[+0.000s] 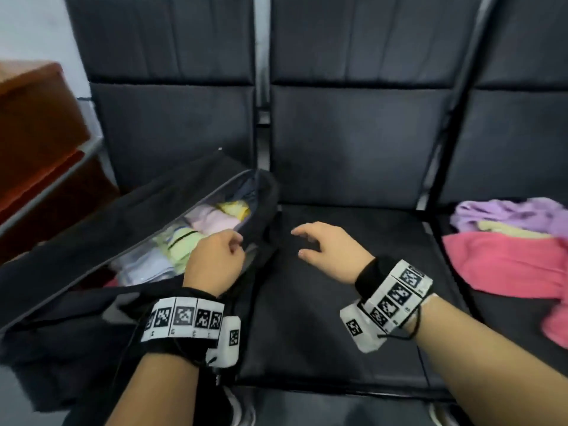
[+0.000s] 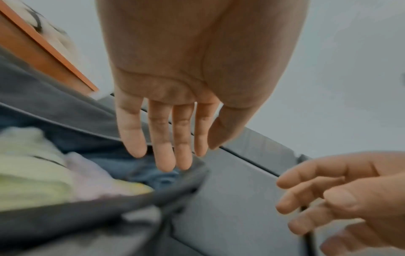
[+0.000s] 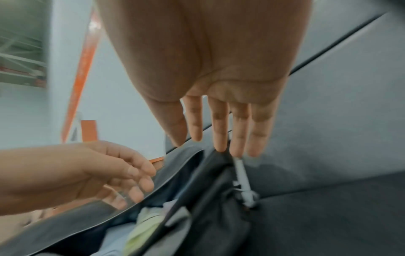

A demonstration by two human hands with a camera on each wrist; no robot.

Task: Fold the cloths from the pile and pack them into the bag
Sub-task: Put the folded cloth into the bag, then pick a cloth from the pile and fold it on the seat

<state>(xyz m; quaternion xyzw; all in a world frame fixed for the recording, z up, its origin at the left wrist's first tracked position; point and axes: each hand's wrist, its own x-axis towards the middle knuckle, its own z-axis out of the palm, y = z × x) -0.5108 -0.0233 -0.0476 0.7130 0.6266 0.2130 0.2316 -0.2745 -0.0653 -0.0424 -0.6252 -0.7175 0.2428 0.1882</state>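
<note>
A black bag (image 1: pixel 92 229) lies open on the left seat, with folded yellow, pink, green and white cloths (image 1: pixel 196 232) inside. My left hand (image 1: pixel 236 245) hovers over the bag's right end with loosely curled fingers and holds nothing; in the left wrist view its fingers (image 2: pixel 166 155) hang above the opening. To its right, my right hand (image 1: pixel 302 241) is over the middle seat, fingers relaxed and empty, just beside the bag's end (image 3: pixel 208 216). The loose pile (image 1: pixel 507 256) of purple, cream and pink cloths sits on the right seat, well away from both hands.
A row of black padded seats (image 1: pixel 353 287) with tall backs runs across the view. A brown wooden cabinet (image 1: pixel 37 124) stands at the far left behind the bag. A metal frame post (image 1: pixel 262 87) separates the left and middle seats.
</note>
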